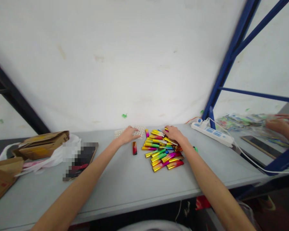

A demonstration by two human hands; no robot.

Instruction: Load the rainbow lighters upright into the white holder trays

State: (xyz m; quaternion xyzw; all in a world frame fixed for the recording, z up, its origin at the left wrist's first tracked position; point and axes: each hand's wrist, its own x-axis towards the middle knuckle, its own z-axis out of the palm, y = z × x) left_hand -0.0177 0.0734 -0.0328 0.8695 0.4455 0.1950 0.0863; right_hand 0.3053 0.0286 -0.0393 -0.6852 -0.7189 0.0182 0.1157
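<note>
A heap of shiny lighter-sized cases (159, 155), coloured gold, red, pink, green and blue, lies on the grey table (125, 186). My right hand (173, 134) is at the back right of the heap, its fingers closed around a gold-and-red case (166, 129) that is mostly hidden. My left hand (127, 135) is over a white tray with rows of small holes (141, 129), thumb and fingers apart, with nothing visible in them. Between the hands, a single red-and-black lighter (134, 148) lies apart from the heap, nearer to my left hand.
On the left are cardboard boxes (44, 144), a white plastic bag (55, 157) and a partly blurred dark flat object (86, 155). A white power strip (212, 133) with cables lies at right beside a blue metal frame (221, 70). Beyond it, another person's hands (283, 126) are over plastic packets.
</note>
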